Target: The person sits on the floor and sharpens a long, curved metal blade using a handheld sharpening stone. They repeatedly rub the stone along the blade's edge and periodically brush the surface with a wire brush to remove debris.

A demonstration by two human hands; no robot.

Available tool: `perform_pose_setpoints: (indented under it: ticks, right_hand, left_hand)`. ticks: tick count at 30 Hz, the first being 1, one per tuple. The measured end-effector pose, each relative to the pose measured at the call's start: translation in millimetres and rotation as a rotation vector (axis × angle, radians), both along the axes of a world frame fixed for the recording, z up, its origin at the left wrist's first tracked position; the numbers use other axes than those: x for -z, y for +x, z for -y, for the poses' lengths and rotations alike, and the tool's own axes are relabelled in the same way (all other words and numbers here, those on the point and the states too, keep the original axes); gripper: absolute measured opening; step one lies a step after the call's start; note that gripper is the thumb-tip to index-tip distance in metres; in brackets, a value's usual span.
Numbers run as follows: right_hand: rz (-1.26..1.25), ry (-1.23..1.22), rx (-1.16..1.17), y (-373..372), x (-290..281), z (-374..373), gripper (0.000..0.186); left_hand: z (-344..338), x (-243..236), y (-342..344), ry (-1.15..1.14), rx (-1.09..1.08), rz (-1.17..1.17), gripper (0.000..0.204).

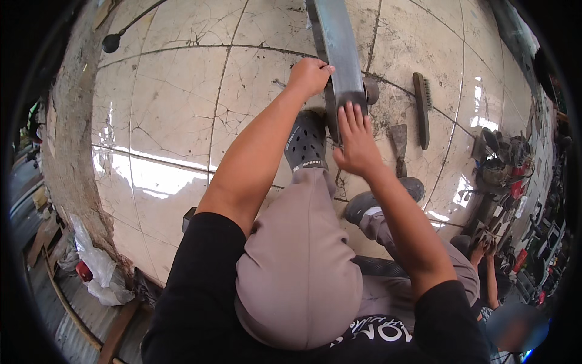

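Note:
A long grey metal bar [344, 54] with a smooth, flat top runs away from me over the tiles, its near end close to my feet. My left hand [311, 77] is closed at the bar's left edge, the fingertips partly hidden against it. Stretched out flat, the fingers of my right hand [356, 136] rest on the darkened near end of the bar. Just right of that hand lie a scraper [399, 142] with a flat blade and a wire brush [421, 111] with a wooden back. A brownish round piece [371, 90] shows beside the bar, partly under it.
My clog-covered feet [306, 142] stand close to the bar. Tangled tools and metal parts [498, 156] lie at the right, near another person's hands [483, 250]. Plastic bags [100, 267] sit at the lower left, and a black round-ended rod [111, 42] reaches in at the upper left.

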State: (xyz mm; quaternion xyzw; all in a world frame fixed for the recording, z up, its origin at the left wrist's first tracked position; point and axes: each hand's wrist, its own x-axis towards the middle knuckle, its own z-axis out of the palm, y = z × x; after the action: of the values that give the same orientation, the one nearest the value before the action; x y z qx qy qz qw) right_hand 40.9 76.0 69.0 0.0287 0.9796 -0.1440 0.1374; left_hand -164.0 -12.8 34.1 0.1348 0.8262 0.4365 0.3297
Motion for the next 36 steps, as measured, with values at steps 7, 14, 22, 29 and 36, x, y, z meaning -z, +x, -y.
perform_pose_setpoints:
  ticks: [7, 14, 22, 29, 36]
  right_hand:
    - [-0.133, -0.136, 0.116, 32, 20, 15, 0.080]
    - [-0.182, -0.121, 0.139, 5, 24, 4, 0.077]
    - [-0.267, -0.131, 0.145, -23, 19, -15, 0.073]
    - [-0.135, -0.131, 0.044, 27, 16, -12, 0.076]
    - [-0.241, -0.113, 0.085, -22, 20, -26, 0.072]
  left_hand:
    - [6, 5, 2, 0.067, -0.141, 0.103, 0.037]
    - [6, -1, 4, 0.021, -0.101, 0.172, 0.043]
    - [1, -13, -5, -0.075, -0.084, 0.012, 0.092]
    - [0, -16, -21, -0.155, 0.059, -0.156, 0.103]
    - [-27, -26, -51, -0.433, 0.398, -0.668, 0.059]
